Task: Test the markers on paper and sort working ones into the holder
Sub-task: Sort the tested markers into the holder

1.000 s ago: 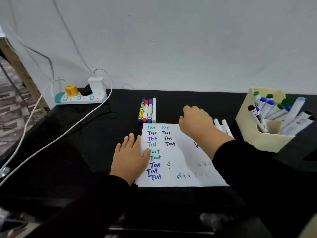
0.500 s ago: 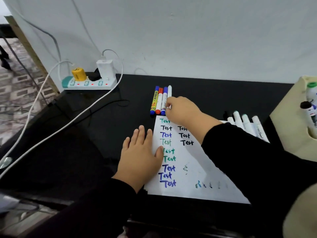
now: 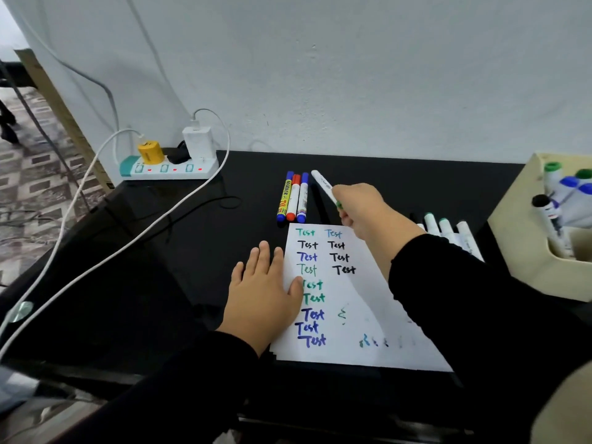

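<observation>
While our left hand [image 3: 262, 294] lies flat with its fingers straight and together, palm down on the black bench [image 3: 179, 251] and its thumb edge pressing the left margin of the paper [image 3: 358, 296], our right hand [image 3: 362, 206] reaches forward past the top of the sheet. Its fingers are curled round a white marker [image 3: 324, 184], so this grip is closed on the pen; the barrel slants up and to the left out of the fist, and a bit of green shows at the lower end by the fingers. The right forearm, in a black sleeve, crosses the right part of the paper diagonally.

Just left of the held pen three markers [image 3: 293, 198] lie side by side on the bench above the sheet, with blue and red caps. The paper carries rows of the word "Test" in teal, black, blue and green. More white markers [image 3: 448, 230] lie right of our wrist. The beige holder [image 3: 525, 251] stands at the far right with capped markers upright in it. A power strip [image 3: 169, 166] sits at the back left.
</observation>
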